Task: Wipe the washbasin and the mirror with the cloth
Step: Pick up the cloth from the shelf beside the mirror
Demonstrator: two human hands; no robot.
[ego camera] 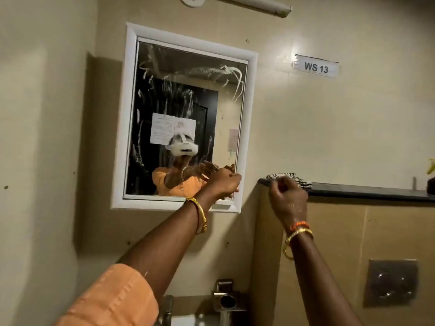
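1. The mirror (186, 114), at 11 o'clock, is streaked with wet smears, so it needs wiping.
2. The cloth (303, 181) lies on the ledge (367, 190) at 3 o'clock, within reach.
3. The right hand (288, 196) is curled just below the cloth, likely fetching it; whether it grips is unclear.
4. The left hand (223, 183) is closed at the mirror's lower right corner; what it holds is hidden.

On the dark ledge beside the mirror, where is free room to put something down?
The ledge is bare between the checked cloth at its left end and the plant at the right edge. The left end is crowded: the right hand is at the cloth.
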